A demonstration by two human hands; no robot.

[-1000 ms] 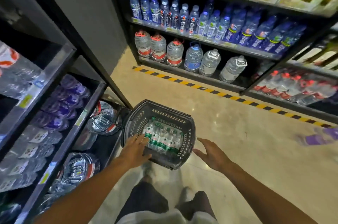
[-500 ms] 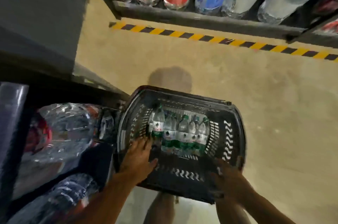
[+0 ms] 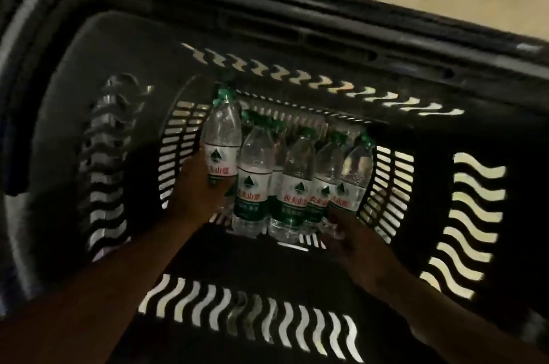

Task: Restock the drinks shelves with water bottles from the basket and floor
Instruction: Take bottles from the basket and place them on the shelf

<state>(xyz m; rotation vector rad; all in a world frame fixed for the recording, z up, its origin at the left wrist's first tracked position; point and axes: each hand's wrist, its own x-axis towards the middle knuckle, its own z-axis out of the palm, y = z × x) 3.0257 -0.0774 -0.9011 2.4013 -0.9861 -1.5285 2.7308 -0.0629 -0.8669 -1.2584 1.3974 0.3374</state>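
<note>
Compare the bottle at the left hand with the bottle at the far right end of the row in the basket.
The leftmost bottle stands higher than the rightmost bottle, its cap above the whole row. The left hand has its grip on the leftmost bottle's label, while the right hand reaches the rightmost bottle's base. Whether it holds it is unclear. Both are clear water bottles with green caps and white and green labels, inside the black basket.

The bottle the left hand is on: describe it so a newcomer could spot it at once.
Inside the black basket lies a cluster of green-capped water bottles. At its left end, the left hand holds one bottle. It alone sits raised above the others.
</note>
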